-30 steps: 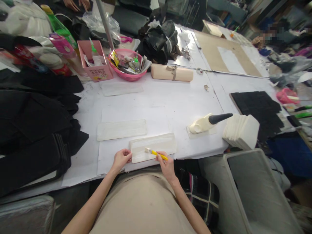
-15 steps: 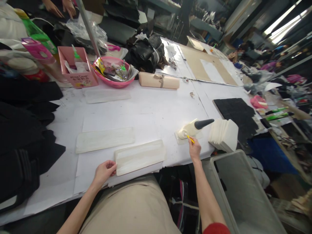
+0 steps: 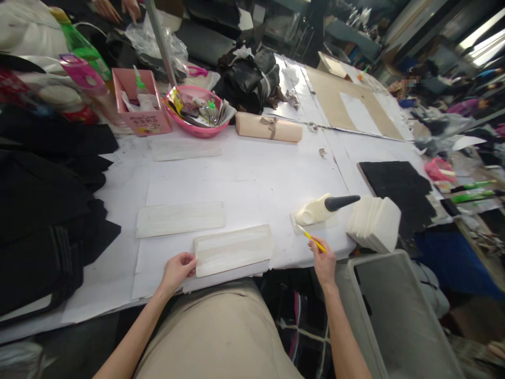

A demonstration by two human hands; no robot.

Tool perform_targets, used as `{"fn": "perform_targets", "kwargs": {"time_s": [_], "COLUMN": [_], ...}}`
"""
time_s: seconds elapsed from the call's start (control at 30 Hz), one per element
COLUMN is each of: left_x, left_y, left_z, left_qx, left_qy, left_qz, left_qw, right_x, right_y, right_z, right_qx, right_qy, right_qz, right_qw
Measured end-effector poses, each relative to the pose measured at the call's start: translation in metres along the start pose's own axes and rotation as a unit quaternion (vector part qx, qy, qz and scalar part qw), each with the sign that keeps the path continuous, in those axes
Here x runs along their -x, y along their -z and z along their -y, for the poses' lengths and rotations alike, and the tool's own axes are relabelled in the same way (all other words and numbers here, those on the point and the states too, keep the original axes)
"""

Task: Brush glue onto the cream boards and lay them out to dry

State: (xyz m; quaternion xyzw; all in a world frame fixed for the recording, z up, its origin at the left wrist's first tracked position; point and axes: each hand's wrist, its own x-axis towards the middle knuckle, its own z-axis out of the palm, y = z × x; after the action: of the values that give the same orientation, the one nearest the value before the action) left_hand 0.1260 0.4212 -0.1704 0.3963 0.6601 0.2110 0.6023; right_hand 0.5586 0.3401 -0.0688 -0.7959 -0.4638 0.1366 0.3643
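My right hand (image 3: 325,261) grips a thin brush with a yellow handle (image 3: 314,242). The brush's pale tip is beside a cream container (image 3: 313,210) with a dark cone-shaped end, which lies tilted on a small clear plate (image 3: 329,223). With fingers and thumb closed, my left hand (image 3: 180,267) pinches the left edge of an off-white rectangular panel (image 3: 233,250) near the table's front edge. White streaks run along the panel's top. Another pale panel (image 3: 180,219) lies flat behind it to the left.
A stack of white pieces (image 3: 374,223) stands at the right, above a grey bin (image 3: 414,316). Black pieces (image 3: 43,210) pile up at the left. A pink basket (image 3: 203,130), a pink box (image 3: 144,125) and a beige roll (image 3: 268,128) line the back. Another person's hands (image 3: 118,9) show at top left.
My right hand has drawn the brush down and back from the container's opening. My left hand stays at the panel's edge. The whole view has shifted slightly.
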Motion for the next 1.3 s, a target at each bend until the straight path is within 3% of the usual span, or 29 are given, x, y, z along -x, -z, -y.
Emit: {"fn": "perform_targets", "kwargs": {"time_s": [0.1,0.23,0.37,0.47,0.57,0.67,0.77,0.87,0.93,1.03,1.17,1.3], "left_x": [0.001,0.001,-0.001,-0.002,-0.004,-0.005,-0.006,-0.006,-0.007,-0.007,-0.006,-0.003], "left_y": [0.001,0.003,0.005,0.007,0.008,0.009,0.009,0.008,0.008,0.008,0.007,0.006], "left_z": [-0.002,-0.007,-0.008,-0.007,-0.006,-0.004,-0.003,-0.001,-0.001,-0.001,-0.001,-0.002], "left_qx": [0.007,0.031,0.047,0.048,0.045,0.048,0.055,0.060,0.061,0.057,0.048,0.036], "left_qy": [-0.002,0.012,0.020,0.019,0.017,0.015,0.017,0.017,0.017,0.015,0.013,0.009], "left_qz": [0.009,0.020,0.042,0.050,0.058,0.064,0.066,0.065,0.063,0.061,0.054,0.040], "left_qw": [1.000,0.999,0.998,0.997,0.997,0.997,0.996,0.996,0.996,0.996,0.997,0.998], "right_x": [0.035,0.080,0.106,0.110,0.107,0.104,0.106,0.114,0.119,0.128,0.130,0.114], "right_y": [-0.033,-0.101,-0.160,-0.181,-0.185,-0.176,-0.162,-0.146,-0.140,-0.144,-0.162,-0.153], "right_z": [0.038,0.087,0.116,0.128,0.138,0.148,0.155,0.154,0.151,0.147,0.130,0.090], "right_qx": [-0.165,-0.307,-0.356,-0.355,-0.310,-0.192,-0.079,-0.042,-0.055,-0.144,-0.282,-0.277], "right_qy": [-0.105,-0.189,-0.210,-0.203,-0.119,0.066,0.206,0.248,0.219,0.078,-0.129,-0.197], "right_qz": [0.018,0.126,0.204,0.211,0.230,0.276,0.327,0.369,0.364,0.304,0.226,0.092], "right_qw": [0.981,0.924,0.887,0.888,0.915,0.939,0.919,0.895,0.904,0.938,0.923,0.936]}}
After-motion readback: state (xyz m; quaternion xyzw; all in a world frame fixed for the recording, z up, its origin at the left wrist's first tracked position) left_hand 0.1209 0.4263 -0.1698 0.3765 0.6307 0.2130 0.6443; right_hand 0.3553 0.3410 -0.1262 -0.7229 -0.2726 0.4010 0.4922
